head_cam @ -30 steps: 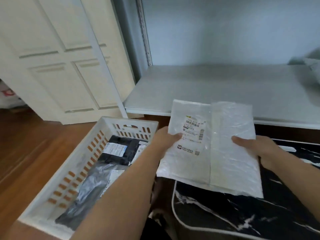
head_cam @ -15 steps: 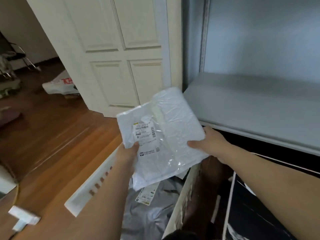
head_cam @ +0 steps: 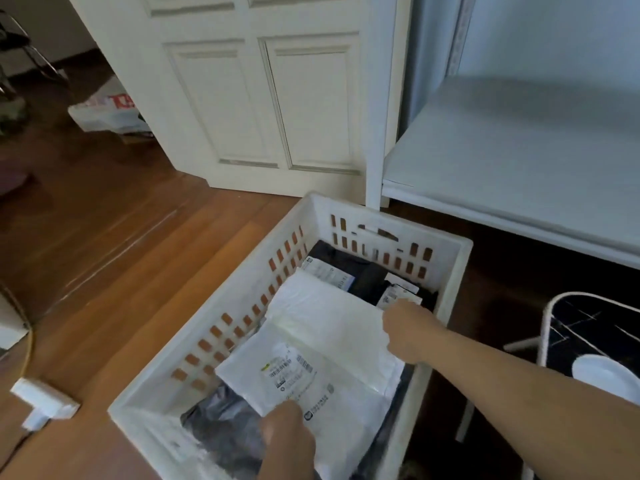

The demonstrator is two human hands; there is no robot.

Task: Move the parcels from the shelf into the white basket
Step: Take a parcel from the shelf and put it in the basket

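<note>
Lowering done: white parcel (head_cam: 322, 344), mid-air above the white basket (head_cam: 446, 271) half a second ago, now lies inside it on the dark parcels (head_cam: 221, 431) (both hands' fingers still pinching its edges: left hand (head_cam: 287, 434), right hand (head_cam: 407, 332)), release pending.

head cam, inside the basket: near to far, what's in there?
Left hand → grey parcel → white parcel → right hand → black parcel → far wall of white basket.

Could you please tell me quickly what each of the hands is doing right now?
Left hand: closed on the near edge of the white plastic mailer parcel.
Right hand: closed on the same parcel's far edge.
</note>
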